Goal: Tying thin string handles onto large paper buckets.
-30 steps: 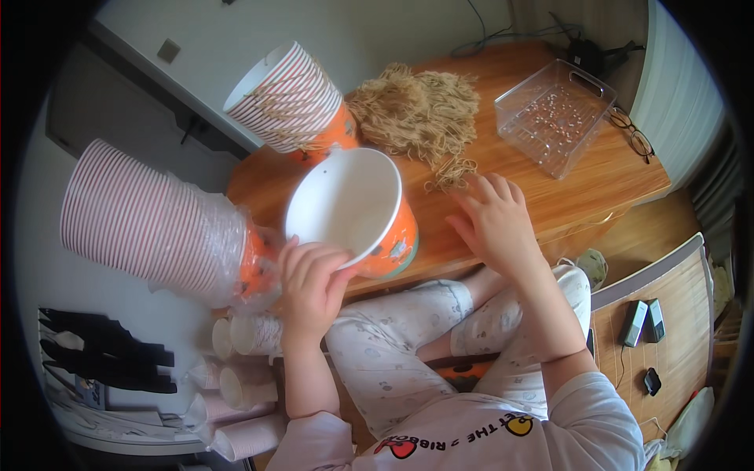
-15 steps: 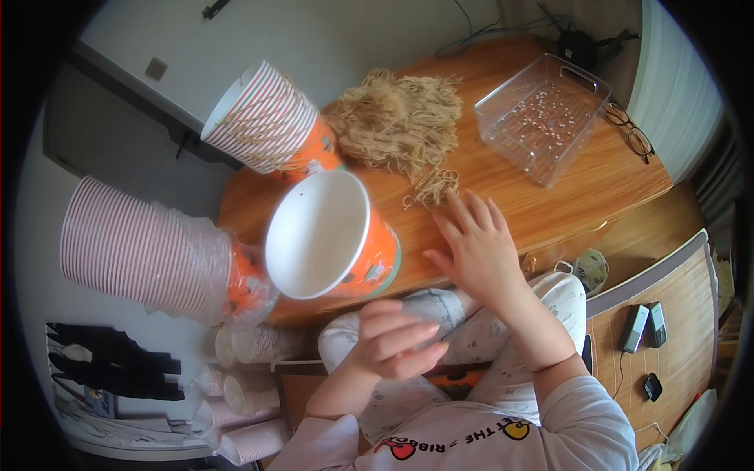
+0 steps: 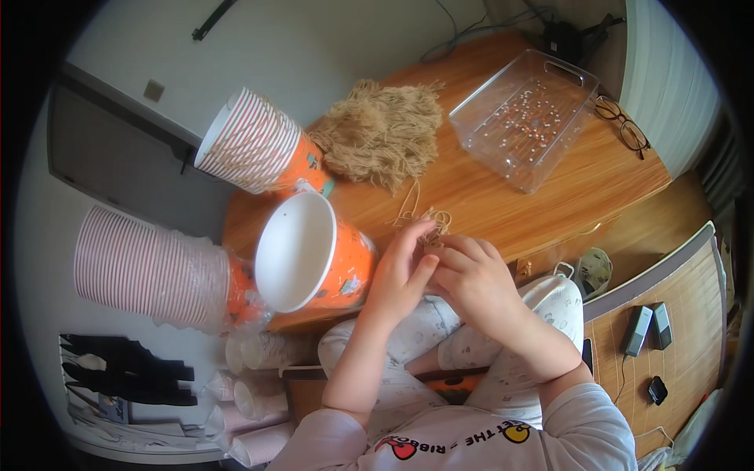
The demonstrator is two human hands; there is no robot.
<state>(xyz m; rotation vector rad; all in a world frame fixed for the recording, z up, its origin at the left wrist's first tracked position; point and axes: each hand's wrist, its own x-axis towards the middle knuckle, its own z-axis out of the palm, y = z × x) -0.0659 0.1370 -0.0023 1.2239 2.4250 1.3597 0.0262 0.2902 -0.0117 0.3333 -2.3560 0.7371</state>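
Note:
Over the near edge of the wooden table, my left hand (image 3: pixel 398 279) and my right hand (image 3: pixel 477 282) meet around a small tangle of tan twine (image 3: pixel 437 222). Fingers of both hands are curled about it, and part of the twine is hidden behind them. A loose end trails onto the tabletop. Just left of my left hand, a large orange paper bucket (image 3: pixel 345 263) lies tilted, its white inside facing left. Farther back rests a big heap of tan twine (image 3: pixel 381 129). Beside it stands a leaning stack of paper buckets (image 3: pixel 255 141) with twine strands draped across the rims.
A clear plastic tray (image 3: pixel 491 149) with scattered small pale and reddish bits sits at the back right, beside eyeglasses (image 3: pixel 622 125). Another stack of buckets (image 3: pixel 149 267) in plastic wrap is at left. More wrapped cups (image 3: pixel 263 400) lie below the table. The wooden tabletop (image 3: pixel 542 216) ends near my knees.
My left hand has moved up and forward to the small twine tangle, joining my right hand. My right hand's fingers have curled in, and the tangle is drawn nearer to me.

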